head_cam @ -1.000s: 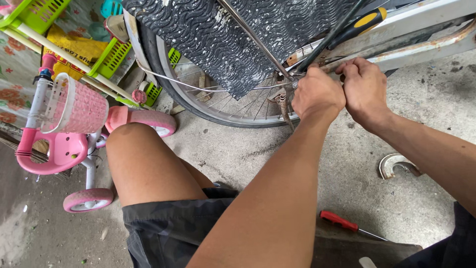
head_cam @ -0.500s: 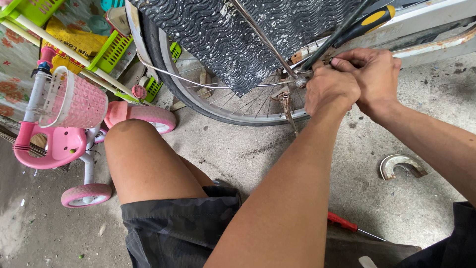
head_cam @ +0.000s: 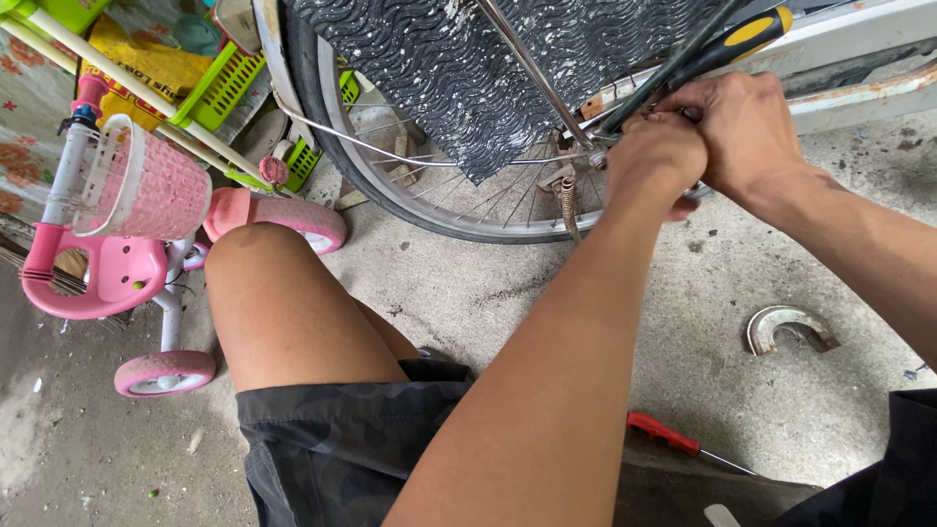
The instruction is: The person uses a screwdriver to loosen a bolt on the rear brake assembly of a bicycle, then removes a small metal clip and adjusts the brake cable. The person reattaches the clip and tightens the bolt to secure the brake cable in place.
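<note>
Both hands meet at the hub of the bicycle wheel (head_cam: pixel 429 210), which stands on the concrete floor (head_cam: pixel 605 322) just ahead of the person's bent knee. The left hand (head_cam: pixel 656 161) is clenched at the axle; what its fingers grip is hidden. The right hand (head_cam: pixel 744 127) closes around a black-and-yellow-handled tool (head_cam: pixel 727 44). A pink tricycle (head_cam: pixel 127 254) stands to the left, and a red-handled screwdriver (head_cam: pixel 673 437) lies near the thigh.

My left hand (head_cam: pixel 656 161) is blocking whatever the fingers are pinching at the wheel hub. The bicycle wheel (head_cam: pixel 429 210) is running off the top edge, and my thigh is covering the red-handled screwdriver (head_cam: pixel 664 435) tip.
</note>
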